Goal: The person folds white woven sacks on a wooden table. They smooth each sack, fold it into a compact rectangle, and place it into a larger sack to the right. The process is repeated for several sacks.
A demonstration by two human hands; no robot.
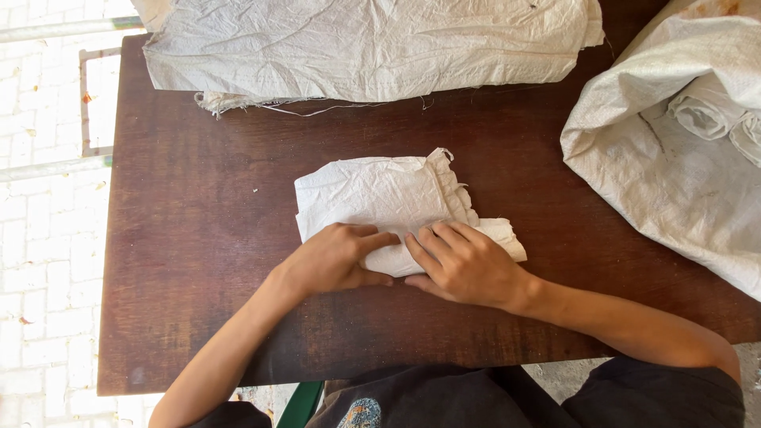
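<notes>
From the head camera, looking straight down, a folded white woven sack [388, 198] lies near the middle of a dark brown wooden table [182, 238], close to the person's edge. Its near part is rolled into a tight tube, and both hands rest on that roll. The left hand [337, 260] lies flat with its fingers extended toward the right, pressing down on the roll's left half. The right hand [464, 263] curls over the right half, fingertips pushing into the cloth, thumb tucked beneath. Neither hand pinches; both bear down side by side, their fingertips almost meeting, which seems to keep the springy material from unrolling.

The sack looks crinkled and stiff, creased all over, with a frayed, ragged edge at its upper right corner. The part not yet rolled lies flat beyond the hands.

At the far edge of the table rests a larger stack of flat sacks [365, 47], threads hanging loose. To the right, well apart, an open bag [658, 174] holds finished rolls [705, 111]. Pale brick paving [47, 238] shows to the left.
</notes>
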